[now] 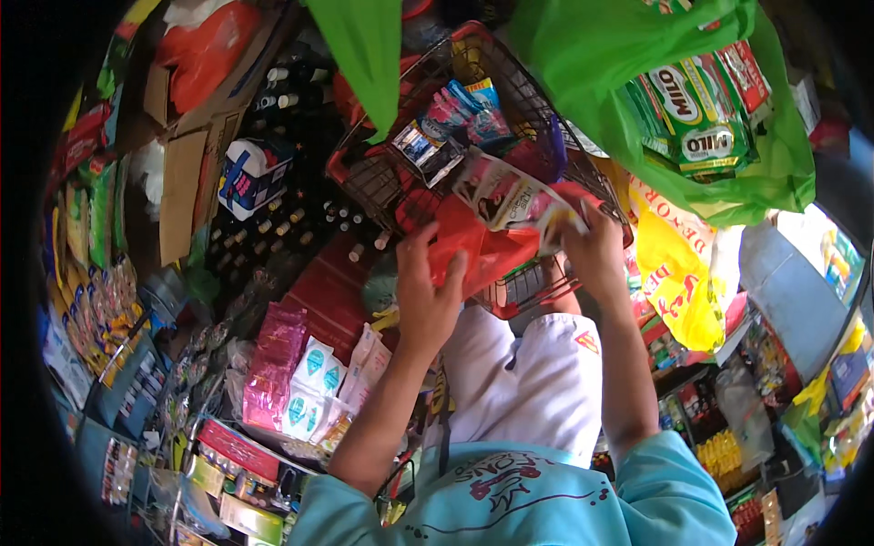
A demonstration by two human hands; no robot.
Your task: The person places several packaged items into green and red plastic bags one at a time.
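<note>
A wire shopping basket with red plastic edging [338, 164] stands before me, holding several sachets and packets. My right hand [594, 239] grips the end of a strip of Cream Silk sachets [512, 198], which stretches over the basket. My left hand [433, 280] is at the left side of a red plastic bag [478, 239], fingers spread and curved; whether they touch the bag is hard to tell. Beyond the strip lie pink and blue packets [457, 109] and a dark, shiny pack [429, 151].
At the upper right, a green plastic bag [785, 164] holds Milo packs [696, 109]. A yellow printed bag [676, 273] hangs below it. Many bottles [273, 225] and a wrapped white-and-blue pack [251, 177] stand left of the basket. Stocked shelves [232, 443] surround me.
</note>
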